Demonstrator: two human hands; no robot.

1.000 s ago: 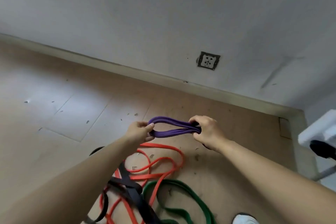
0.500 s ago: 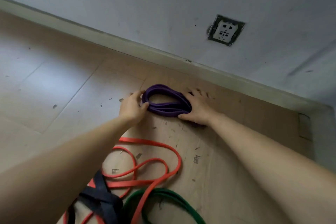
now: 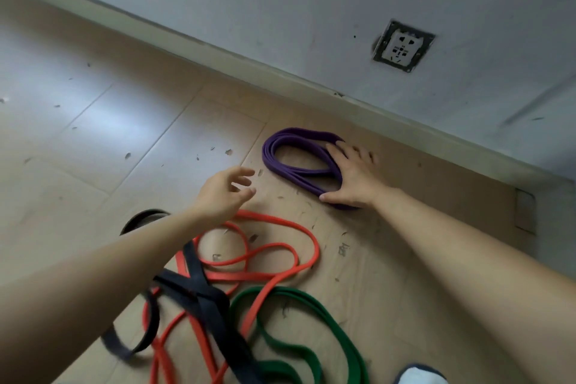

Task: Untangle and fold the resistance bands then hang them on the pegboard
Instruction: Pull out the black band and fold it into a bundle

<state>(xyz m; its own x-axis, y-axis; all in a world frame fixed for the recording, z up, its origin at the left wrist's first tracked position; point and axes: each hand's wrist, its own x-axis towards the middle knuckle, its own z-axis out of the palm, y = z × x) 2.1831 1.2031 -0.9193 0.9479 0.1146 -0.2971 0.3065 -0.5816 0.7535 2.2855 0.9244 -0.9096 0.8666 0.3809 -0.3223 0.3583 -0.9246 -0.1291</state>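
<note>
Partly, the right hand [image 3: 352,179] covers the purple band [image 3: 270,151].

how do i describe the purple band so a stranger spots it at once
Find the wall socket; on the floor below it lies the purple band. It alone is folded into a compact coil, the right hand resting on it.

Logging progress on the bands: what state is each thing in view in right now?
Purple band: folded into a coil, flat on the floor, right end under the right hand.
Orange band: loose loops, unfolded, tangled with the black band.
Black band: unfolded, lying across the orange one.
Green band: loose, unfolded, on the floor.
Left hand: open, holding nothing.
Right hand: flat, pressing on the purple band.
Socket: nothing plugged in.
</note>
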